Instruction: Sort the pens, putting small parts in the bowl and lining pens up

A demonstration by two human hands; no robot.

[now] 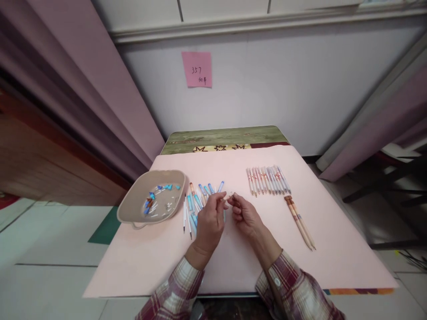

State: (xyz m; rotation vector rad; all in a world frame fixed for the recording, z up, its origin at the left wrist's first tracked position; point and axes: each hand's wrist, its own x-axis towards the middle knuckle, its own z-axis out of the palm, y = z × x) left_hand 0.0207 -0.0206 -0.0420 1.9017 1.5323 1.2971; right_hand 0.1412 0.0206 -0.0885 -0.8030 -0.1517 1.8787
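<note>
Over the middle of the pink table cover, my left hand (211, 218) and my right hand (246, 215) meet almost fingertip to fingertip. Both are closed in a pinch around a small pale piece (228, 196), too small to name. Beside and partly under my left hand lies a loose pile of blue and orange pen parts (196, 200) and white refills (184, 215); the hand hides some of them. A row of several clear pens (267, 180) lies to the right of my right hand. Closer to me on that side rest two beige pens with brown tops (300, 224).
A beige plastic basin (125, 195) on the left holds small blue, brown and white parts. The pink cover (333, 262) lies over a table with a green far edge (220, 135). Behind stands a wall with a pink note (196, 70); purple curtains (110, 89) hang at the left.
</note>
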